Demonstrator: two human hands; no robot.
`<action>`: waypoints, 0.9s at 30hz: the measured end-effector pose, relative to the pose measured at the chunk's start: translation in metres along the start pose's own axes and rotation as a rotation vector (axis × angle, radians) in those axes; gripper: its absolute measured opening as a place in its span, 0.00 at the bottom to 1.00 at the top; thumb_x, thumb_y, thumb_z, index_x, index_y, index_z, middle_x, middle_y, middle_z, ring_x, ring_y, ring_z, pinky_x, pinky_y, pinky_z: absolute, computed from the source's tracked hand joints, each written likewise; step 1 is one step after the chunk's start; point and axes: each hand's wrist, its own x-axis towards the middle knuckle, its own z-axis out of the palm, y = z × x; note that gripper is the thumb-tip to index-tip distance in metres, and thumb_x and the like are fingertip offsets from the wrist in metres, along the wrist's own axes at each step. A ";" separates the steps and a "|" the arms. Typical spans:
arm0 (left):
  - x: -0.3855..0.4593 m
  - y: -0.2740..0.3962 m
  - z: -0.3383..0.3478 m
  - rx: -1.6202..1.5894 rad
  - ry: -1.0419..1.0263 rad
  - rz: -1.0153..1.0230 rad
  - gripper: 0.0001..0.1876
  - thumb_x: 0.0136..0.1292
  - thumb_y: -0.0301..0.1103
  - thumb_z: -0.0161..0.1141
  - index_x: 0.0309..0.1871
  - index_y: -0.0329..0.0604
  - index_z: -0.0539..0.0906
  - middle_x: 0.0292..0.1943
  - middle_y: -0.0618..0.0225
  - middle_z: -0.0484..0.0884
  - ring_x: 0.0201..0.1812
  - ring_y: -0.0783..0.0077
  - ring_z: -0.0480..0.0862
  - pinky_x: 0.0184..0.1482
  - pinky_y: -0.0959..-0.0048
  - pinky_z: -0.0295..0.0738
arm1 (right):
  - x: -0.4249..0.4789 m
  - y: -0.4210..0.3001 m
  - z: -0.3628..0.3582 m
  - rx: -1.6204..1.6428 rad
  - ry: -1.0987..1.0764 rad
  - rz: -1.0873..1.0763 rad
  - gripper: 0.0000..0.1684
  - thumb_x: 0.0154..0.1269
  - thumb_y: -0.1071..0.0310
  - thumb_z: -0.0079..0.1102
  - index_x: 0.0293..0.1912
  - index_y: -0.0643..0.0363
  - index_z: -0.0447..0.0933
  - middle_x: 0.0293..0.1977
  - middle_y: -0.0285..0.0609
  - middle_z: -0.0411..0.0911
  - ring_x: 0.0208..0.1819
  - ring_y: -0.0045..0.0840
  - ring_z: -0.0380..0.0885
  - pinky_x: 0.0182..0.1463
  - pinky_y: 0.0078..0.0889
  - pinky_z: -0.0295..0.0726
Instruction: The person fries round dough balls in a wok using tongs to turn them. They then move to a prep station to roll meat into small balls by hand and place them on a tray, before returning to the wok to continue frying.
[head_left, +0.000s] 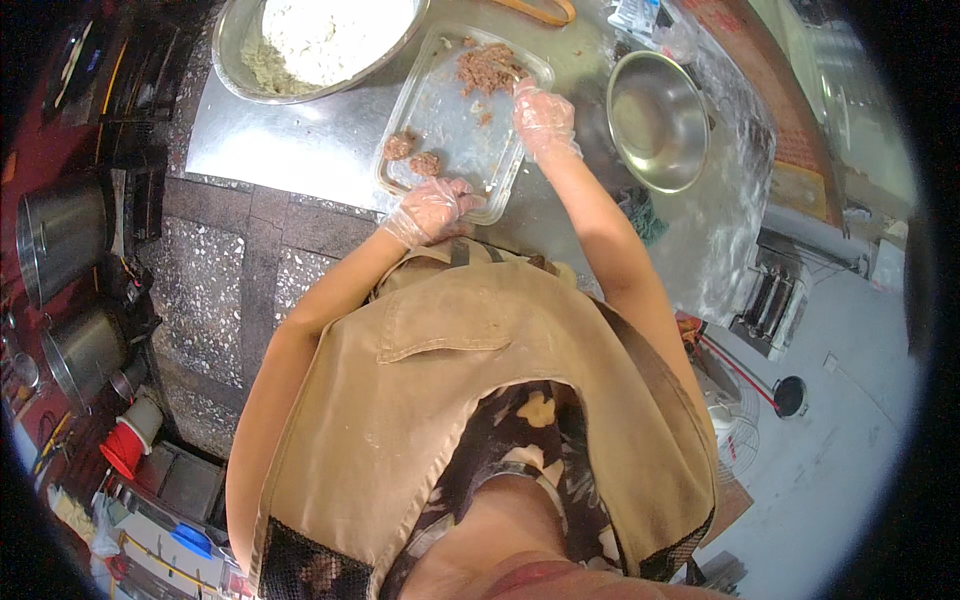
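A clear plastic tray (442, 82) lies in front of me on a metal work table (300, 142). My left hand (435, 206), in a clear disposable glove, has its fingers over the near rim of the tray. Just beyond it sit two rounded balls of minced meat, one (425, 163) nearer and another (398, 145) farther left. At the far end is a loose heap of the same brown mince (486, 69). My gloved right hand (544, 116) is closed at the heap's right edge, around a slim utensil (513, 73) mostly hidden by the fingers.
A large metal basin (232, 56) of white, flour-like filling (330, 37) stands at the far left. To the right are a steel bowl (660, 124) and a green mesh scrubber (641, 214). A tan strap-like loop (551, 11) lies beyond the tray. Large pots (64, 232) stand left.
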 end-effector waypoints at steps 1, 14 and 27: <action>0.000 0.000 0.000 -0.008 0.010 -0.005 0.26 0.50 0.41 0.70 0.54 0.46 0.79 0.45 0.61 0.78 0.46 0.53 0.79 0.45 0.58 0.76 | 0.000 0.000 0.003 0.016 -0.027 0.000 0.10 0.63 0.65 0.49 0.35 0.61 0.76 0.25 0.51 0.82 0.28 0.41 0.84 0.31 0.44 0.82; 0.002 -0.013 0.013 0.078 -0.002 0.043 0.24 0.51 0.40 0.70 0.53 0.51 0.80 0.47 0.61 0.79 0.42 0.52 0.81 0.42 0.60 0.78 | -0.019 0.020 0.025 0.215 -0.446 -0.107 0.16 0.67 0.60 0.48 0.36 0.60 0.80 0.30 0.55 0.82 0.33 0.44 0.83 0.41 0.44 0.79; 0.064 0.031 -0.051 -0.305 0.774 -0.173 0.25 0.55 0.30 0.66 0.58 0.39 0.75 0.55 0.50 0.77 0.56 0.51 0.77 0.58 0.61 0.71 | -0.106 -0.029 -0.048 1.729 -0.597 0.426 0.15 0.63 0.58 0.56 0.30 0.61 0.77 0.17 0.32 0.68 0.17 0.20 0.66 0.19 0.25 0.63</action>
